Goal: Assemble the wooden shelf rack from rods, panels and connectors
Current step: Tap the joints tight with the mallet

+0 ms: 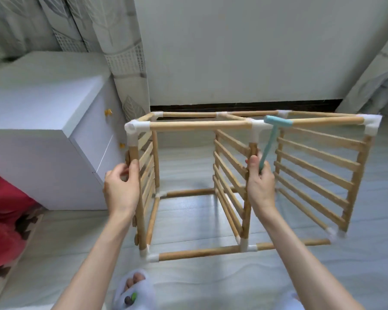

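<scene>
Nearest the camera, a white slipper (133, 289) shows at the bottom edge on the pale floor (211, 285). Above it, the wooden rack (233, 175) stands on the floor as a two-bay frame of rods joined by white connectors (257, 128), with slatted panels at the left end, middle and right end. The left hand (121, 186) grips the front-left upright rod (134, 173), thumb across its front. The right hand (260, 182) is closed around the handle of a small teal mallet (270, 142) and rests against the middle front upright; whether the fingers also wrap that rod is hard to tell. The mallet's head sits at the top front rail. To the left stands a white cabinet (43, 130), with a patterned curtain (121, 52) and a wall (255, 52) behind.
</scene>
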